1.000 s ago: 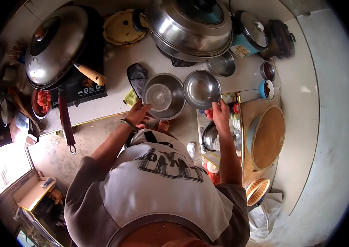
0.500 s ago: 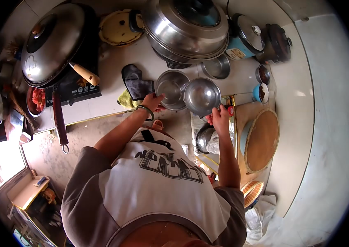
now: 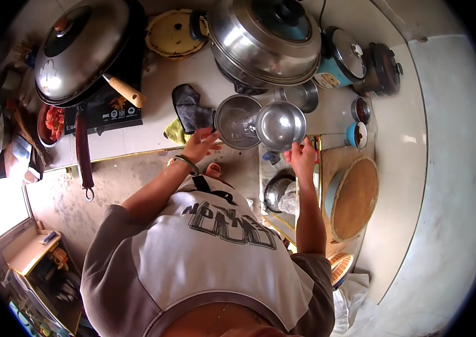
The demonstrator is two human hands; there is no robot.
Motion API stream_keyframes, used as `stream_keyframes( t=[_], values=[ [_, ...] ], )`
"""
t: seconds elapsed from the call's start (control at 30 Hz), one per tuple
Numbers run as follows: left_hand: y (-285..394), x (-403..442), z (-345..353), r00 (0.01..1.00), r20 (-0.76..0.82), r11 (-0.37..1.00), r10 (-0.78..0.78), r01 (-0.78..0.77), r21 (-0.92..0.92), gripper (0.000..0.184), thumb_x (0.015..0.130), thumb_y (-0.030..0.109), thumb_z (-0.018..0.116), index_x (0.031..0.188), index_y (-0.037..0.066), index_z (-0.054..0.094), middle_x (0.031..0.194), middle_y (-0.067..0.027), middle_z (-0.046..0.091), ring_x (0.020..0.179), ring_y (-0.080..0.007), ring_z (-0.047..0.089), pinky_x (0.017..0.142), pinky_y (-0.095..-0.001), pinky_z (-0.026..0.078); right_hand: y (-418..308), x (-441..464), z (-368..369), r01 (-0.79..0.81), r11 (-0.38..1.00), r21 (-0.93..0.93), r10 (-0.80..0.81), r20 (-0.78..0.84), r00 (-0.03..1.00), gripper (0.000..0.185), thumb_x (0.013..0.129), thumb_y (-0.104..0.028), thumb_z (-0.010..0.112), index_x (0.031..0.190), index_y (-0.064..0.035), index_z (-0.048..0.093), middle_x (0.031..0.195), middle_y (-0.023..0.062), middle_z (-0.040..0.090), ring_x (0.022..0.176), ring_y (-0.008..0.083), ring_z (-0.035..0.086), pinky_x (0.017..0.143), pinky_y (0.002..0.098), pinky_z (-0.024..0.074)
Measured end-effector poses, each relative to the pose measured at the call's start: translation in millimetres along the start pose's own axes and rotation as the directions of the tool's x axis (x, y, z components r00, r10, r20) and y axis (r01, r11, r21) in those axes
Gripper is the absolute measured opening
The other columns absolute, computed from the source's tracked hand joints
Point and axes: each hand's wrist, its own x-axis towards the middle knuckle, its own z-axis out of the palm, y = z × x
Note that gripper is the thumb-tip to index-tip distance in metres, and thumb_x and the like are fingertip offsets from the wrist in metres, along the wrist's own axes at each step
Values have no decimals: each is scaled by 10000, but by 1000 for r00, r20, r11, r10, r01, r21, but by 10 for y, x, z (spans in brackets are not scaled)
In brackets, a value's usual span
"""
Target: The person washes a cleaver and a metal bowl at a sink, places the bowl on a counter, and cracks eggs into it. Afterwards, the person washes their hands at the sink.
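Note:
My right hand (image 3: 301,158) grips the near rim of a shiny steel bowl (image 3: 281,124), which overlaps the right side of a second steel bowl (image 3: 231,121). A clear, glinting patch shows inside that second bowl, close to the held bowl's edge; whether it is water I cannot make out. At the second bowl's lower left is my left hand (image 3: 200,145), open with fingers spread and holding nothing. Just beyond it lie a dark grey cloth mitt (image 3: 192,109) and a yellow-green cloth (image 3: 176,132). Behind the two bowls stands another steel bowl (image 3: 303,96).
A large lidded steel pot (image 3: 260,50) stands behind the bowls. To the left, a lidded wok (image 3: 80,53) sits on a black cooker (image 3: 109,115). A rice cooker (image 3: 339,59), a small blue bowl (image 3: 356,135) and a round wooden board (image 3: 355,199) are on the right.
My left hand has come off the left bowl's rim and its fingers have spread. The bowl in my right hand now appears more level. The whole view has shifted slightly.

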Motion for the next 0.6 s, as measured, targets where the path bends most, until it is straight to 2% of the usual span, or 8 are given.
stream_keyframes(
  t=[0.1,0.2,0.3,0.4,0.5,0.6],
  values=[
    [32,-124,-83,1000,9,1000,9,-9,3,589,933,447,589,1331,35,451,1297,-84,531,993,-192,676,750,-278,452,-32,40,-7,46,995,-88,-47,-10,999,372,898,-89,507,1252,27,491,647,103,667,524,164,653,478,293,505],
    [-20,-184,-160,999,39,1000,25,-25,5,567,945,427,578,1327,29,447,1273,-83,537,1006,-194,671,747,-276,449,27,102,15,82,981,-179,-94,-63,994,427,884,-121,531,1287,5,469,651,102,672,544,201,665,511,335,518],
    [-85,-230,-220,997,78,1000,22,-23,12,535,956,403,570,1318,27,451,1237,-79,552,1005,-193,671,736,-273,449,89,161,26,105,928,-358,-153,-108,982,502,863,-145,544,1330,-10,419,640,104,663,564,268,664,549,402,519],
    [-140,-304,-216,997,71,1000,3,-3,3,500,961,382,566,1299,26,465,1205,-75,568,1003,-193,672,723,-262,451,38,175,34,184,858,-479,-292,-163,942,506,857,-106,564,1342,-104,419,666,111,654,540,239,645,522,357,504],
    [-242,-338,-206,999,49,999,23,-24,23,464,965,366,564,1270,25,487,1172,-73,586,998,-194,674,694,-249,455,-129,132,37,282,766,-577,-455,-177,873,579,838,-106,565,1385,-104,375,677,138,650,586,328,644,548,412,494],
    [-320,-390,-158,999,14,998,52,-52,22,434,966,353,566,1241,21,511,1140,-74,602,994,-197,675,666,-245,462,-208,130,58,286,752,-594,-477,-191,858,638,833,-84,550,1430,-94,323,690,153,650,643,386,636,582,466,480]
  ],
)
